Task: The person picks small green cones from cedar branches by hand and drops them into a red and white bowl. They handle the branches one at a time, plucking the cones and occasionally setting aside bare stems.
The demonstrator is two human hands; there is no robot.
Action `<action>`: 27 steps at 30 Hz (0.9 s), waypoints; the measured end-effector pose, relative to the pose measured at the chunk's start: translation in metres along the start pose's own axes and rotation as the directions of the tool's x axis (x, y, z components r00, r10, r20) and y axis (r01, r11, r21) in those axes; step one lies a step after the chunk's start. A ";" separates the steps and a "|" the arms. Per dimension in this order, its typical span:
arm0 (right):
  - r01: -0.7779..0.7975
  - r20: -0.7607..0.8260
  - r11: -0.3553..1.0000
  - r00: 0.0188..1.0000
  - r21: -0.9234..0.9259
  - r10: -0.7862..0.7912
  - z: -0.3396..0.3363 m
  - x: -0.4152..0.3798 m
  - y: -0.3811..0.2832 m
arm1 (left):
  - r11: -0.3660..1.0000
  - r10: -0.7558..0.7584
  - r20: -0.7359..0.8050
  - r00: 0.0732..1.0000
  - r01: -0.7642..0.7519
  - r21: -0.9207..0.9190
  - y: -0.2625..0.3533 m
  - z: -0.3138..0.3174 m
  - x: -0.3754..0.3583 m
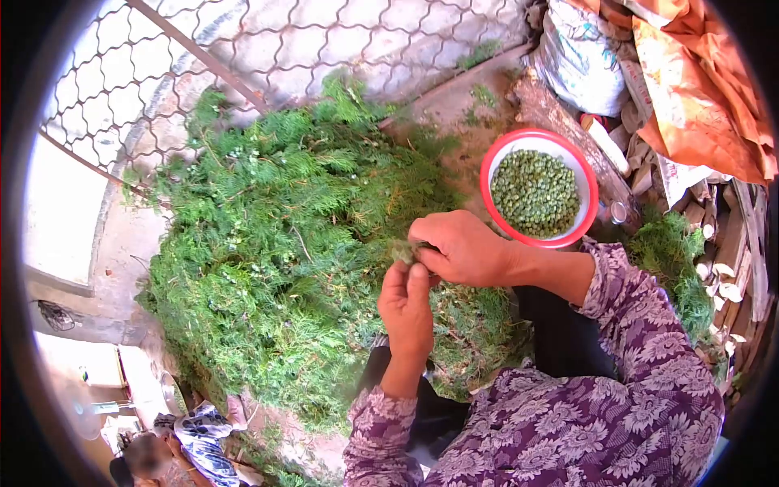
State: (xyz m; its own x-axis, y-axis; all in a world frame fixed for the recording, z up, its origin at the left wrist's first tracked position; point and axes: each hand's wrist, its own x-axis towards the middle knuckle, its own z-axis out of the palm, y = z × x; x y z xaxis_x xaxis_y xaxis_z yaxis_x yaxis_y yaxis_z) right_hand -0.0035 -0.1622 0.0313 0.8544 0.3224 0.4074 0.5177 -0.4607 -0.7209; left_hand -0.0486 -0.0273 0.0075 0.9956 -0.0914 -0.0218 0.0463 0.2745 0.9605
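Outdoors, on bare ground beside a wire fence (268, 49), a large heap of green branches (284, 243) is spread within easy reach of a seated person in purple floral sleeves. Sacks and an orange cloth (698, 89) are piled at the upper right, with stacked wood (730, 252) below them. A red-rimmed bowl (586, 195) of small green cones (535, 193) is set just beyond the hands, seemingly so that pickings can be dropped in without stretching. A small sprig (403, 252) is pinched between both hands over the heap: the right hand (466, 247) is closed on it from above, and the left hand (407, 312) is held beneath, fingertips narrowed onto it. Another person (195, 438) is partly seen at the lower left.
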 end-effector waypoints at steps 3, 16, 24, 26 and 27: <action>0.029 0.012 0.998 1.000 -0.054 -0.028 0.004 -0.006 -0.019 | 0.992 -0.001 -0.008 1.000 0.000 -0.124 0.001 -0.008 0.000; -0.115 0.210 0.977 0.975 0.182 0.075 0.014 -0.013 0.010 | 0.989 -0.047 -0.151 0.987 0.025 -0.147 -0.008 -0.042 0.013; -0.451 0.273 0.674 0.892 0.585 0.360 -0.017 -0.003 0.030 | 0.969 -0.218 0.112 0.970 0.229 -0.098 -0.009 -0.028 0.017; -0.447 0.281 0.644 0.894 0.621 0.349 -0.016 -0.005 0.030 | 0.962 -0.237 0.127 0.963 0.251 -0.108 -0.007 -0.019 0.019; -0.427 0.300 0.684 0.904 0.591 0.305 -0.015 -0.006 0.034 | 0.956 -0.250 0.135 0.959 0.266 -0.123 -0.006 -0.015 0.021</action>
State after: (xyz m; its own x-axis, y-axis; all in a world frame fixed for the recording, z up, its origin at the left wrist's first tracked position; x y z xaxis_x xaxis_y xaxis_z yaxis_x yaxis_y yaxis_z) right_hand 0.0090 -0.1922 0.0129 0.9167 0.3991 -0.0201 -0.0376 0.0362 -0.9986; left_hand -0.0266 -0.0161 -0.0030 0.9320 -0.2854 -0.2233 0.3194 0.3555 0.8784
